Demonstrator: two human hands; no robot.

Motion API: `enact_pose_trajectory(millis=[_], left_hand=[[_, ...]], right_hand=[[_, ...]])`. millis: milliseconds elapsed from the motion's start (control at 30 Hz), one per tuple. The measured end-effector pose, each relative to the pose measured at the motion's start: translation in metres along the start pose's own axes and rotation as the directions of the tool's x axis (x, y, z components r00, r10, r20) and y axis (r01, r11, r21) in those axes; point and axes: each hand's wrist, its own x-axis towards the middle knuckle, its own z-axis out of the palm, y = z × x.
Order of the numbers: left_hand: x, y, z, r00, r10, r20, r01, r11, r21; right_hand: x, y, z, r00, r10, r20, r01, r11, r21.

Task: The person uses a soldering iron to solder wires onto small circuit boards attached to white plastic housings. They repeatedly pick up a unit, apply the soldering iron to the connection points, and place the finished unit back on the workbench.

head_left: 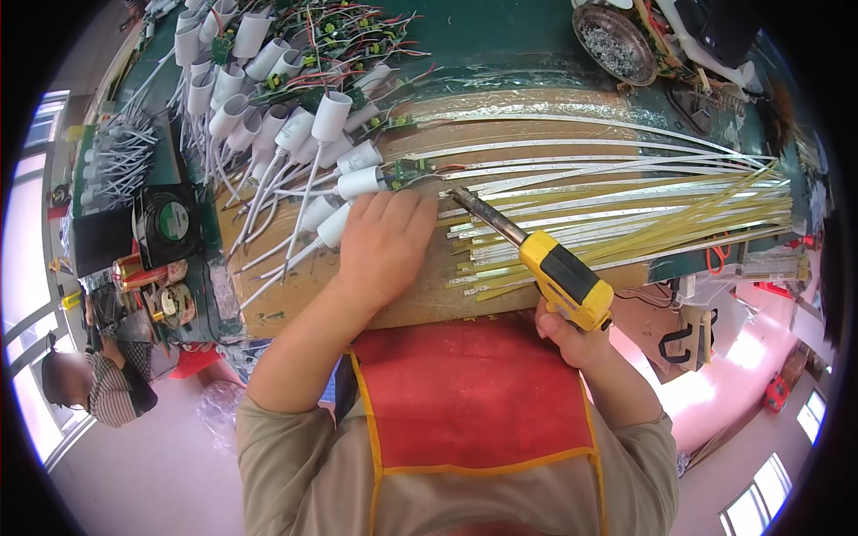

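My right hand [569, 334] grips a yellow and black soldering gun [563, 273] by its handle. The gun's metal tip points up and left, close to the ends of the LED strips [572, 201] and the fingers of my left hand [387, 243]. Those fingers are curled down over the board, and what they hold is hidden beneath them. Just above them lies a small green circuit board [413, 167] with thin red and white wires. White plastic cylinders [360, 183] with white cables lie beside my left hand. White and yellow strips spread to the right.
More white cylinders [228, 116] and green circuit boards [344, 45] are heaped at the far left. A black fan [168, 225] stands at the left edge. A round metal dish [615, 45] sits far right. Another person [98, 384] is off to the left.
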Motion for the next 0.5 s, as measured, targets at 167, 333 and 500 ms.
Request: enact_pose_trajectory(millis=[167, 333, 500], left_hand=[[0.0010, -0.0004, 0.0007, 1.000, 0.016, -0.021, -0.017, 1.000, -0.013], [0.0006, -0.0015, -0.0012, 0.999, 0.032, -0.008, -0.032, 0.999, -0.027], [-0.0001, -0.0016, -0.0004, 0.999, 0.036, 0.018, -0.036, 0.999, -0.014]], right_hand=[[0.0017, 0.0002, 0.0001, 1.000, 0.017, -0.016, -0.017, 1.000, -0.004], [0.0032, -0.0013, 0.0004, 0.998, 0.057, -0.040, -0.056, 0.998, 0.022], [0.0035, 0.0021, 0.0002, 0.997, 0.054, -0.054, -0.055, 0.998, -0.013]])
